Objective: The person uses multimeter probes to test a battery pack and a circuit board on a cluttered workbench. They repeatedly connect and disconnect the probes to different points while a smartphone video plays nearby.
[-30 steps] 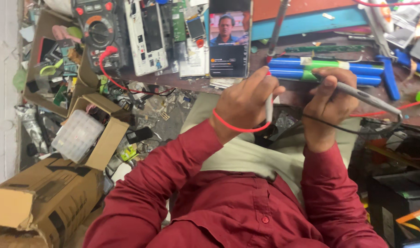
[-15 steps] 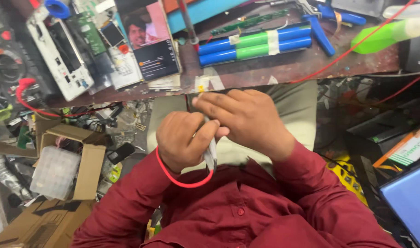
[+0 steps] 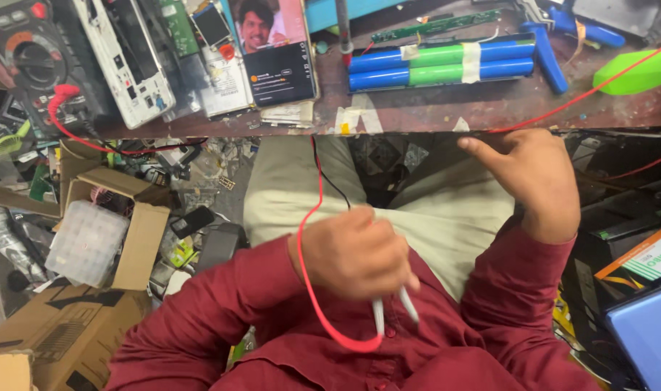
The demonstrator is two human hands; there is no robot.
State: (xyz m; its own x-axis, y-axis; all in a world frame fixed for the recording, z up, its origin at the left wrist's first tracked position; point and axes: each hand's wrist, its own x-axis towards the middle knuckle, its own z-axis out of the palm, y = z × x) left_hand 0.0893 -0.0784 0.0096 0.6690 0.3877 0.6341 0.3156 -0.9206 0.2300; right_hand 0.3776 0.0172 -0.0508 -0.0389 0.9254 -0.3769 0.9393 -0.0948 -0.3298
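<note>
Even, fairly bright indoor light falls from above, giving saturated colours and only soft shadows. The space under the workbench edge (image 3: 417,123) is darker, with deep shadow at the far right. The phone screen (image 3: 276,43) shows mild glare. The left hand (image 3: 352,257) and the white probes (image 3: 392,311) it holds are smeared by motion blur. Straight lines bend toward the corners from wide-angle distortion.

One head-worn camera looks steeply down, close over the lap, toward the workbench edge (image 3: 417,123), seemingly slightly tilted.
</note>
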